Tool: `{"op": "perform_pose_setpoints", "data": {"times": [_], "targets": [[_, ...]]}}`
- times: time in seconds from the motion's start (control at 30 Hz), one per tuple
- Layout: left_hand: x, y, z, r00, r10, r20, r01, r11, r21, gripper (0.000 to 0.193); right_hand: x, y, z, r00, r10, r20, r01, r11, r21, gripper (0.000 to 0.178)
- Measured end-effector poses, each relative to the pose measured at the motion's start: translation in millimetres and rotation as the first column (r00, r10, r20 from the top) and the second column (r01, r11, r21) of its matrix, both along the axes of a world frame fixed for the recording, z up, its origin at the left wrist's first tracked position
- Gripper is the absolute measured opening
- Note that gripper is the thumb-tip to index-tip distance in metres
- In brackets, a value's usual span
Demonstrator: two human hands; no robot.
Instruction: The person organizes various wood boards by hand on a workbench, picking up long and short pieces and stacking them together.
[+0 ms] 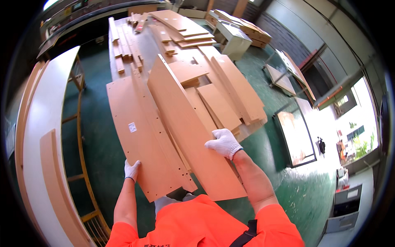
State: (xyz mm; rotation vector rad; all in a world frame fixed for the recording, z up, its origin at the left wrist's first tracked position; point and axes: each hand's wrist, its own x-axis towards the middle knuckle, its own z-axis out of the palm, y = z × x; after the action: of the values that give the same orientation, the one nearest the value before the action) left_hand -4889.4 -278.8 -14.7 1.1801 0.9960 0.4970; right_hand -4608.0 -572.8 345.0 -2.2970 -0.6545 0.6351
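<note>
My left hand (132, 169), in a white knitted glove, is closed on the left edge of a long wood-coloured panel (140, 144) with drilled holes and a small white label (132, 127). My right hand (224, 143), gloved the same way, grips the upper right edge of a second long panel (187, 123). This second panel is tilted up beside the first, its far end raised and its near end close to my body. The fingers of both hands are partly hidden behind the panels.
A long table (144, 37) ahead carries stacked panels (240, 88) and narrow strips (118, 45). To the left, a white board (45, 107) lies on a yellow metal frame (84, 173). Carts (296, 131) stand on the green floor (263, 152) at right.
</note>
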Motion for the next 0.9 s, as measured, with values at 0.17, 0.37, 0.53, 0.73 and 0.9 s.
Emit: {"op": "perform_pose_setpoints", "data": {"times": [0.17, 0.37, 0.53, 0.73, 0.9], "targets": [[11.3, -8.9, -13.4, 0.993, 0.088, -0.079, -0.078, 0.990, 0.119, 0.061, 15.7, -85.4, 34.3, 0.955, -0.184, -0.232, 0.240, 0.941, 0.240, 0.025], [9.9, -2.7, -11.9, 0.757, 0.217, -0.616, 0.058, 0.917, 0.394, 0.094, 81.3, -197.9, 29.6, 0.917, -0.353, -0.187, 0.396, 0.866, 0.307, 0.019], [9.0, -34.5, 16.5, 0.505, 0.282, -0.815, 0.111, 0.916, 0.386, 0.099, 167.8, -288.0, 20.0, 0.878, -0.467, -0.105, 0.477, 0.834, 0.279, 0.015], [15.3, -80.7, 33.4, 0.562, 0.426, -0.709, 0.034, 0.844, 0.535, 0.076, 293.4, -347.5, 0.0, 0.864, -0.504, -0.004, 0.493, 0.843, 0.214, 0.013], [100.4, -103.5, 118.9, 0.904, 0.157, -0.399, -0.019, 0.945, 0.328, 0.075, 348.0, -366.9, -10.3, 0.860, -0.508, -0.045, 0.501, 0.824, 0.265, 0.023]]}}
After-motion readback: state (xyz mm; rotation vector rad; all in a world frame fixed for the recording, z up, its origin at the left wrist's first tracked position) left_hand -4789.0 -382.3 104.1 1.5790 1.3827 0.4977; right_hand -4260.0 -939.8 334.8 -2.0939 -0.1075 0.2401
